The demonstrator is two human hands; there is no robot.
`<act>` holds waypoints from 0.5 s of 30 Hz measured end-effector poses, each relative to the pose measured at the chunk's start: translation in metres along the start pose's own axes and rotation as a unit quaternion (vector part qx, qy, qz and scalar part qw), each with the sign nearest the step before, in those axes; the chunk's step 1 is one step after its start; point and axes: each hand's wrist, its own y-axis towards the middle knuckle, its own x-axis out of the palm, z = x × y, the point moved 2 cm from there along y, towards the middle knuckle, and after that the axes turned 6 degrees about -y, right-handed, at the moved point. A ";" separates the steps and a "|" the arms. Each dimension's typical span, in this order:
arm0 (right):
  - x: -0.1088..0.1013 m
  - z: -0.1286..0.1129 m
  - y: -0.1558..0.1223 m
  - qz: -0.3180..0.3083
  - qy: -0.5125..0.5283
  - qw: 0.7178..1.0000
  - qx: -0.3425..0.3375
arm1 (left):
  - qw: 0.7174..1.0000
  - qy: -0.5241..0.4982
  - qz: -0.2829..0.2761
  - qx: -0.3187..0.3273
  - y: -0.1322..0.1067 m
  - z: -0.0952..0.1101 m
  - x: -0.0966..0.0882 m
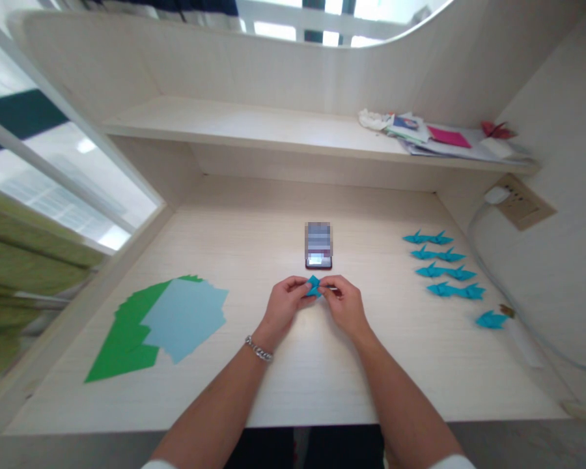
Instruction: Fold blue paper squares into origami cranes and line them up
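A small piece of folded blue paper point(314, 284) is held between my two hands, just in front of the phone. My left hand point(289, 299) pinches its left side, thumb and fingers closed on it. On its right side, my right hand point(342, 298) grips it with thumb and index finger. The paper shows a pointed top, while its lower part is partly covered by my fingertips. The phone point(318, 260) lies on the desk with its screen lit and blurred.
Fanned green sheets point(127, 332) and light blue sheets point(188, 319) lie at left. Rows of folded blue paper figures point(439, 255) stand at right, with a single blue figure point(491, 320) nearer. A white cable point(498, 286) runs along the right wall. Papers point(432, 138) rest on the shelf point(254, 133).
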 end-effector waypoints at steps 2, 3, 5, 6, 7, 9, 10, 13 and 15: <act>0.000 -0.002 0.000 -0.008 0.017 1.000 -0.004 | 1.000 -0.005 0.007 0.002 0.001 0.001 -0.001; 0.000 -0.002 0.000 -0.012 0.024 1.000 -0.003 | 1.000 -0.005 0.009 0.005 0.001 0.001 -0.001; 0.000 -0.002 0.000 -0.016 0.034 0.999 0.005 | 1.000 0.001 0.003 0.013 0.002 0.000 -0.001; 0.000 -0.002 0.000 -0.016 0.038 0.999 0.012 | 1.000 0.009 -0.003 0.019 0.003 0.000 -0.002; 0.000 0.000 0.001 -0.016 0.042 0.999 0.023 | 0.999 0.022 -0.008 0.025 0.003 -0.001 -0.003; 0.000 0.003 0.001 -0.021 0.051 0.997 0.049 | 0.997 0.065 -0.014 0.040 0.004 -0.002 -0.005; 0.001 0.005 0.001 -0.023 0.055 0.996 0.062 | 0.994 0.093 -0.015 0.048 0.005 -0.002 -0.006; 0.000 0.007 0.001 -0.024 0.053 0.995 0.081 | 0.983 0.169 -0.030 0.067 0.005 0.000 -0.008; -0.001 0.006 0.001 -0.041 0.041 0.996 0.067 | 0.976 0.199 -0.052 0.073 0.004 0.002 -0.007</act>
